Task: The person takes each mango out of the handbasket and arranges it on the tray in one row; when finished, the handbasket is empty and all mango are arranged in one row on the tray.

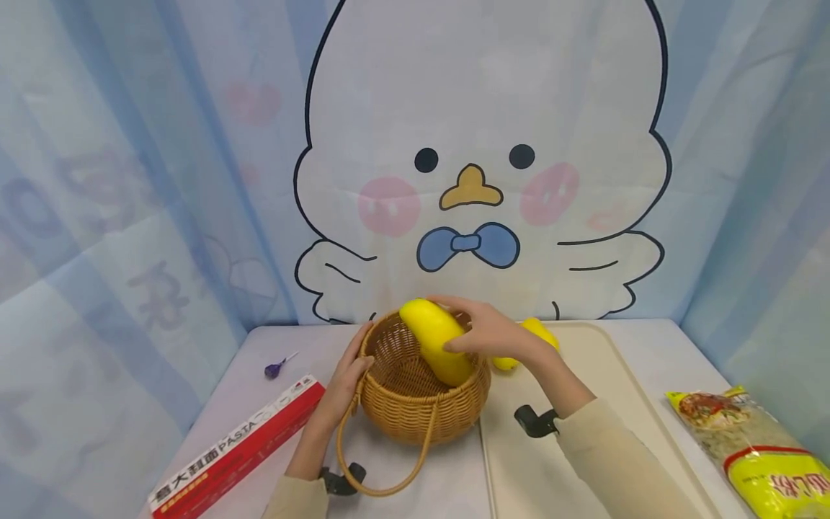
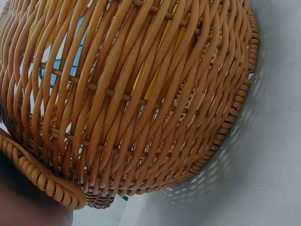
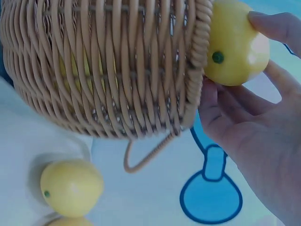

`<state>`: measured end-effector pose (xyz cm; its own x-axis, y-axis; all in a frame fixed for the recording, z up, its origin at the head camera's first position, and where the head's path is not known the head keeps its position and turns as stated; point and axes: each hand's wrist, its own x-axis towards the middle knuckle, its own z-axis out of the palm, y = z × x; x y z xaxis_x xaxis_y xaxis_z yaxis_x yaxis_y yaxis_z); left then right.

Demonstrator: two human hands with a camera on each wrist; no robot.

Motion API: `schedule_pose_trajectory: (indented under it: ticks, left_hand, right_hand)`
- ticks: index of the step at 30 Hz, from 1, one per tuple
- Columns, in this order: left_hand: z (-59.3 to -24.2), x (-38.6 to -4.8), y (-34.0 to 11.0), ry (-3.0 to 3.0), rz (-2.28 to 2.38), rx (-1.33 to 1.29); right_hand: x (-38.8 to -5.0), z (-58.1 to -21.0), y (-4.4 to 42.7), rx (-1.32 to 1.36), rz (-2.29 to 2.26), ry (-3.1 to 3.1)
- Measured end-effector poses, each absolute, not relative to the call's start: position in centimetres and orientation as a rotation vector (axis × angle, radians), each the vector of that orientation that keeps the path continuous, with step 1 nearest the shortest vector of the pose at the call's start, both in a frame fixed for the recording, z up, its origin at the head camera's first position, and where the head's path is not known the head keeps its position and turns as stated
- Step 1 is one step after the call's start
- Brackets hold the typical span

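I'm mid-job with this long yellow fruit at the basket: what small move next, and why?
I'd probably ease the long yellow fruit lower into the basket before letting go: its upper end sticks out of the top, the right grip has hold of it, and the left grip steadies the basket.

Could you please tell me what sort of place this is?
Probably a small curtained booth for tabletop work: curtains hang behind and beside a table, with a basket on it.
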<state>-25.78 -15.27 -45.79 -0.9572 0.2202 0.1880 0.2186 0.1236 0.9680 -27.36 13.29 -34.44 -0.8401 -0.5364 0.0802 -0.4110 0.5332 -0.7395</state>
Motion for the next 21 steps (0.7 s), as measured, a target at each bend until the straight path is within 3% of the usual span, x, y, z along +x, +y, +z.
schedule_pose_trajectory:
  ticks: [21]
  left_hand:
    - [-45.7,-25.7,-15.1,2.364,2.044,0.429]
  right_hand:
    - [-29.0,-35.8,20.4,-0.6,-1.23,2.842]
